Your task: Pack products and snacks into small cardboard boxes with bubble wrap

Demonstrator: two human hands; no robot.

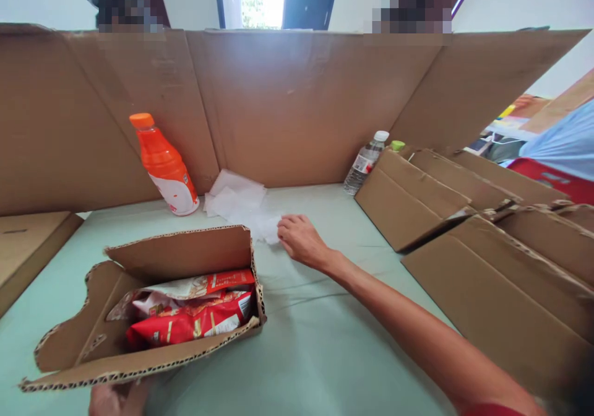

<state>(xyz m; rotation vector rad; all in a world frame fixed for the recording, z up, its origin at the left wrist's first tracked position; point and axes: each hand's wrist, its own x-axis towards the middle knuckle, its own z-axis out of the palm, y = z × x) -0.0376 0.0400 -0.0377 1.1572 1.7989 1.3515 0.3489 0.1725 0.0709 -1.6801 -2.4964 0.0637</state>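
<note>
Box (185,252), corrugated brown cardboard, is sitting on the pale green table (320,348) at 8 o'clock of the view, its top gaping upward. Red packets (195,324) are lying inside, at least two, overlapping and crowding toward the box's 3 o'clock end; whether more are hiding beneath, cannot tell.

Left hand (118,398) is showing between 7 and 8 o'clock at the view's lower edge, partly covered by the box's near wall. Blur and cardboard are hiding its fingertips, so whether it is gripping or merely touching the wall, cannot tell.

Right hand (299,239) is resting just below centre, toward 6 o'clock, fingers bending inward at the edge of clear plastic film (236,200). Pinching it or only touching: cannot tell. The film is spreading in loose, crumpled layers from that hand toward 10 o'clock.

Progress, judging by how things are lying: packets are already occupying the box; the film is lying outside it, and nothing is covering the box's top. How much is remaining beyond that, the view is not showing.

Around: orange bottle (162,165) is standing between 9 and 10 o'clock, water bottle (364,167) between 2 and 3, cardboard cartons (501,292) are lining 3 to 4, cardboard screen (297,106) is spanning 12.
</note>
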